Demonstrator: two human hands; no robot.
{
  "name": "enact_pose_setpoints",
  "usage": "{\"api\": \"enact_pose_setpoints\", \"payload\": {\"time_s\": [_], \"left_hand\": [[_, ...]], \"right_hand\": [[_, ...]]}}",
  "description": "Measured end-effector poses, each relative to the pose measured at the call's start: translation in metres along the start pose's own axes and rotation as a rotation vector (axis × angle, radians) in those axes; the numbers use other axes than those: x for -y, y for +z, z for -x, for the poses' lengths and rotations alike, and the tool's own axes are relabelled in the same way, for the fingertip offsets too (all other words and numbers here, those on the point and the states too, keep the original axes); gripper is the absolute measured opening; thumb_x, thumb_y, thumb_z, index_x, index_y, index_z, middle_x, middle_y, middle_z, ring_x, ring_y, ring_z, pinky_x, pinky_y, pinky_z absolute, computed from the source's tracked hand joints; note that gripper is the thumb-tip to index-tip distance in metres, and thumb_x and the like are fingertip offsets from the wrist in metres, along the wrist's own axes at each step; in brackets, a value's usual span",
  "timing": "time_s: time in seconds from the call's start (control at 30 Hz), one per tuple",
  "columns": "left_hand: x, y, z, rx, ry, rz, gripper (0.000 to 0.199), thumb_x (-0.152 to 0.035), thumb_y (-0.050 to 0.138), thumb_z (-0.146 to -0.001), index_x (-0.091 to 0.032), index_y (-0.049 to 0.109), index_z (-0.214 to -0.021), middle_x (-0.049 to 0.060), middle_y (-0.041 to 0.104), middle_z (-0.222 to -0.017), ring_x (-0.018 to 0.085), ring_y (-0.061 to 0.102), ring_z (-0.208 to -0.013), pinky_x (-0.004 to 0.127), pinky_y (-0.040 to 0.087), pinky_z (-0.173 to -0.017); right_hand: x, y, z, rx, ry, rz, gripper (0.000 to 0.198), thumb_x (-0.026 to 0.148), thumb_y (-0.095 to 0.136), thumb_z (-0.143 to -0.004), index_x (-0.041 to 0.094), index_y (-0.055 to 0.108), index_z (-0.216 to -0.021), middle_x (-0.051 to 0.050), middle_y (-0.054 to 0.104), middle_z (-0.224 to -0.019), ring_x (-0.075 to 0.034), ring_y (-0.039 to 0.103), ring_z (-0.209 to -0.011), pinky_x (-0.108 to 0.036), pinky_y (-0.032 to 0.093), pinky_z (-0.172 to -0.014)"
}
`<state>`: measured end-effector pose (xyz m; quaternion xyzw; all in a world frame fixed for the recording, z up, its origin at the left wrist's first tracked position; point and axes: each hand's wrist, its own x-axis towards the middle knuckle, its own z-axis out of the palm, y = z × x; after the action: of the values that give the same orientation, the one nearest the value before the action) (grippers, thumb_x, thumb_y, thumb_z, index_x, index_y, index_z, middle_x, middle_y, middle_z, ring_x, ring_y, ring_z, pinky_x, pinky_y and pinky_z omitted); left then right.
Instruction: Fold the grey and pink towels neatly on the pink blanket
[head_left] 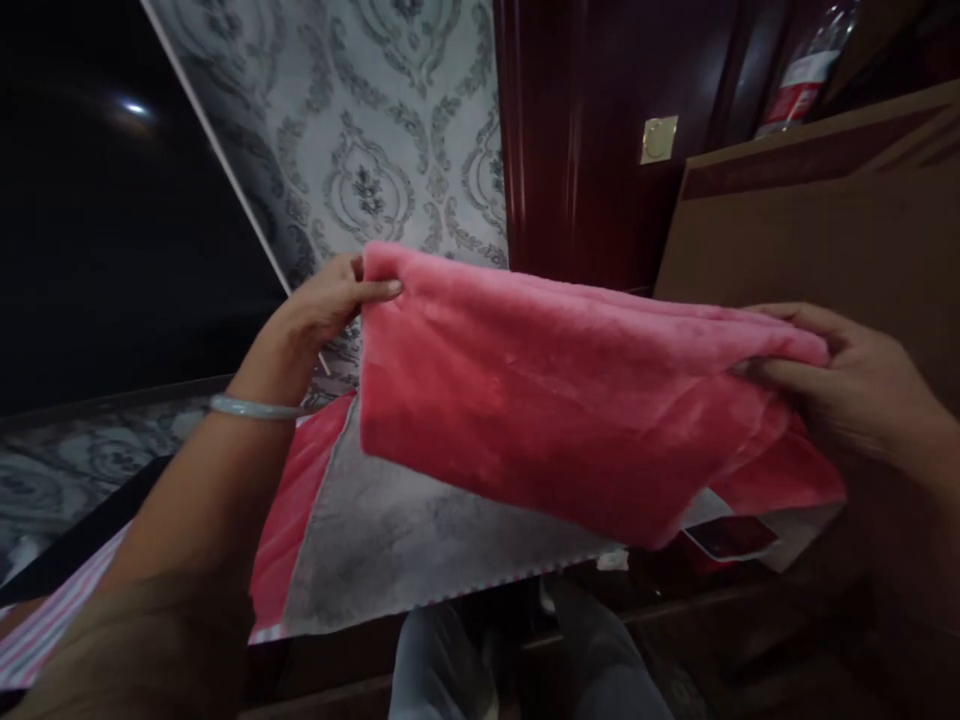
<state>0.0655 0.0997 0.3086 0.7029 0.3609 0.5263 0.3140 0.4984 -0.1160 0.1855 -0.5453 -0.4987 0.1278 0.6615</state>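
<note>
A folded pink plush cloth [540, 400], perhaps a towel or small blanket, hangs stretched between my two hands. My left hand [337, 295] pinches its upper left corner, thumb in front. At the upper right end, my right hand [840, 370] grips the folded layers between thumb and fingers. The lower edge droops freely. Beneath it lies a grey cloth [405, 540] with a striped edge, beside a pink and red piece of fabric [289, 530]. The pink cloth covers part of the grey one.
At the left is a large dark screen [112, 220]. Patterned wallpaper [405, 130] and a dark red wooden panel [577, 140] stand behind. A cardboard box [825, 230] with a plastic bottle [802, 85] rises at the right. A phone-like dark object [731, 538] lies below the cloth.
</note>
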Motion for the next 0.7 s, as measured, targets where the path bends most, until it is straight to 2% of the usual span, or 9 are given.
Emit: {"api": "enact_pose_setpoints", "payload": {"time_s": [0.13,0.23,0.33,0.4,0.47,0.53,0.6,0.63,0.7], "left_hand": [[0.007,-0.027,0.057,0.049,-0.156,-0.054,0.042,-0.028,0.088,-0.055,-0.012,0.071,-0.09,0.007,0.071,-0.084,0.026,0.071,-0.082,0.04,0.06,-0.076],[0.014,-0.036,0.07,0.004,-0.207,-0.062,0.042,-0.028,0.087,-0.049,-0.012,0.071,-0.085,0.006,0.071,-0.08,0.019,0.066,-0.072,0.033,0.058,-0.069],[0.011,-0.051,0.07,-0.091,-0.058,-0.074,0.045,-0.027,0.084,-0.05,-0.014,0.07,-0.09,0.004,0.071,-0.085,0.018,0.064,-0.076,0.03,0.056,-0.072],[0.01,-0.061,0.075,-0.15,0.079,-0.144,0.045,-0.029,0.082,-0.053,-0.017,0.069,-0.094,0.003,0.071,-0.089,0.019,0.064,-0.083,0.03,0.056,-0.077],[0.022,-0.068,0.093,-0.19,0.162,-0.279,0.041,-0.032,0.079,-0.059,-0.019,0.067,-0.096,0.003,0.07,-0.093,0.02,0.063,-0.09,0.032,0.055,-0.083],[0.051,-0.066,0.124,-0.191,0.193,-0.43,0.034,-0.036,0.072,-0.068,-0.022,0.065,-0.097,0.004,0.069,-0.098,0.022,0.063,-0.096,0.036,0.054,-0.09],[0.095,-0.056,0.168,-0.168,0.214,-0.527,0.026,-0.034,0.065,-0.073,-0.024,0.064,-0.097,0.005,0.068,-0.103,0.024,0.062,-0.1,0.041,0.053,-0.095],[0.118,-0.049,0.193,-0.116,0.194,-0.563,0.023,-0.029,0.062,-0.073,-0.025,0.065,-0.096,0.005,0.068,-0.104,0.026,0.062,-0.103,0.043,0.052,-0.098],[0.16,-0.034,0.243,0.057,0.104,-0.603,0.029,-0.018,0.058,-0.067,-0.028,0.067,-0.093,0.005,0.069,-0.105,0.027,0.063,-0.106,0.046,0.051,-0.1]], "right_hand": [[0.0,0.047,-0.019,0.242,-0.015,-0.056,0.039,0.035,0.076,-0.062,0.022,0.07,-0.098,-0.004,0.071,-0.102,-0.025,0.062,-0.097,-0.04,0.051,-0.09],[-0.006,0.085,-0.04,0.391,-0.045,0.003,0.037,0.033,0.07,-0.064,0.016,0.068,-0.097,-0.007,0.071,-0.099,-0.024,0.063,-0.093,-0.041,0.051,-0.088],[0.004,0.108,-0.061,0.355,-0.237,0.107,0.034,0.028,0.064,-0.068,0.018,0.065,-0.1,-0.007,0.071,-0.103,-0.025,0.064,-0.094,-0.043,0.052,-0.088],[0.013,0.112,-0.065,0.268,-0.411,0.215,0.035,0.024,0.059,-0.071,0.021,0.064,-0.105,-0.007,0.071,-0.106,-0.027,0.064,-0.098,-0.044,0.052,-0.09],[0.01,0.109,-0.055,0.191,-0.561,0.344,0.037,0.021,0.056,-0.073,0.023,0.063,-0.109,-0.009,0.07,-0.109,-0.029,0.063,-0.102,-0.046,0.05,-0.093],[-0.014,0.105,-0.029,0.166,-0.686,0.463,0.036,0.02,0.055,-0.075,0.023,0.061,-0.111,-0.011,0.068,-0.115,-0.032,0.061,-0.109,-0.049,0.047,-0.097],[-0.059,0.102,0.011,0.228,-0.763,0.551,0.032,0.019,0.052,-0.08,0.023,0.061,-0.111,-0.013,0.066,-0.12,-0.032,0.058,-0.117,-0.049,0.045,-0.101],[-0.085,0.101,0.033,0.267,-0.778,0.574,0.028,0.018,0.049,-0.081,0.023,0.062,-0.105,-0.013,0.068,-0.114,-0.031,0.06,-0.112,-0.049,0.047,-0.097],[-0.136,0.097,0.076,0.467,-0.773,0.597,0.024,0.014,0.047,-0.081,0.023,0.062,-0.098,-0.011,0.069,-0.105,-0.029,0.064,-0.103,-0.046,0.051,-0.09]]}}
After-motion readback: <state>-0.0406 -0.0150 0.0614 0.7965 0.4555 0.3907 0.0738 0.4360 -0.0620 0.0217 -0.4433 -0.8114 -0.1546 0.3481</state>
